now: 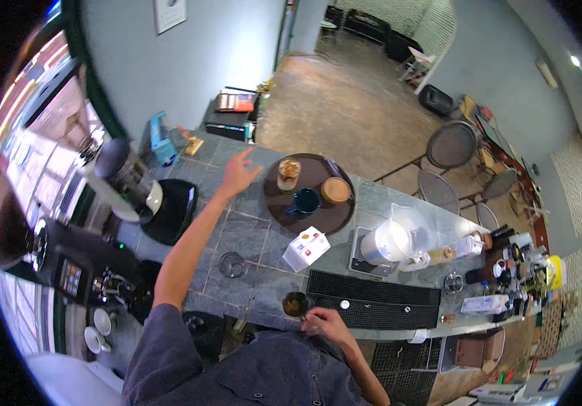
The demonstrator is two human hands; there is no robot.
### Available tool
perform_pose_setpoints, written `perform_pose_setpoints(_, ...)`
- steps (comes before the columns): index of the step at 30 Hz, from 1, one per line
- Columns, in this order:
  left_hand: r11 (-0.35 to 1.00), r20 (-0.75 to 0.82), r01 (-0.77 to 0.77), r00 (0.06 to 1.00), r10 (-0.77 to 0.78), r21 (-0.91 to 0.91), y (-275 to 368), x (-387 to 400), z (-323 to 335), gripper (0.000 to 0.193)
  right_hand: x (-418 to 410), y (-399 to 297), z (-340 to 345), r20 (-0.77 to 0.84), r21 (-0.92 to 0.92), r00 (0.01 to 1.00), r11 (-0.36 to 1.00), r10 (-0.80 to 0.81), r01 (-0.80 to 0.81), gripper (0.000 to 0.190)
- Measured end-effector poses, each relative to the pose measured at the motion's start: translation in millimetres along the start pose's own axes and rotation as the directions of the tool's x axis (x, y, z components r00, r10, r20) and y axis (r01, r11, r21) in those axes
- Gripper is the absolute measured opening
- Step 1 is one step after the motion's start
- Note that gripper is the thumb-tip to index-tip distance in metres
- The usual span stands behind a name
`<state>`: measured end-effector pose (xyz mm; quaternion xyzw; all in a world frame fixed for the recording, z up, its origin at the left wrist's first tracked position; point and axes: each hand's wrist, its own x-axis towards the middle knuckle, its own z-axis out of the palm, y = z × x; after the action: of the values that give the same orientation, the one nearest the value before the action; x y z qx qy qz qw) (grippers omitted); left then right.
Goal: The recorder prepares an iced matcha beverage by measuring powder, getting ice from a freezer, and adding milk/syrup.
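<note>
My left hand (241,175) is stretched out over the grey tiled counter, fingers spread and holding nothing, just left of a round brown tray (311,223). On that tray stand a glass with a brown-topped drink (289,174), a dark blue mug (305,202) and a round wooden-looking lid or container (336,191). Near the counter's front edge, my right hand (325,326) has its fingers closed at the side of a small cup with dark contents (295,304), seemingly at its handle. A white carton (306,248) lies between the tray and this cup. An empty clear glass (232,265) is to the left.
A black rubber bar mat (372,299) with small items lies at right. Behind it, a white pitcher (386,242) sits on a scale (359,266). Bottles and jars crowd the right end. A coffee grinder (128,177) and espresso machine (77,269) stand at left.
</note>
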<state>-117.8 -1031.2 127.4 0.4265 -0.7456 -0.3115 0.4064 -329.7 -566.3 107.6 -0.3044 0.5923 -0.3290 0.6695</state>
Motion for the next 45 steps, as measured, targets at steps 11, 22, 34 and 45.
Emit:
perform_pose_setpoints(11,0.890,-0.597,-0.038,0.754,-0.272,-0.454,162,-171,-105,0.023,79,10,53,0.134,0.093,0.991,0.996,-0.016,0.003,0.030)
perform_pose_setpoints(22,0.980,-0.499,0.200,0.847,-0.183,-0.019,244,-307,52,0.079,-10,28,-95,0.018,-0.921,0.598,0.220,-0.801,0.322,0.039)
perform_pose_setpoints(34,0.984,-0.330,0.148,0.938,-0.108,0.098,190,-269,132,0.075,-61,6,-141,-0.024,-0.502,0.658,0.578,-0.752,0.643,0.026)
perform_pose_setpoints(45,0.990,-0.055,0.138,0.989,-0.136,0.035,401,-394,95,0.074,-178,-166,-118,0.442,-0.177,0.514,0.490,-0.735,0.853,0.026)
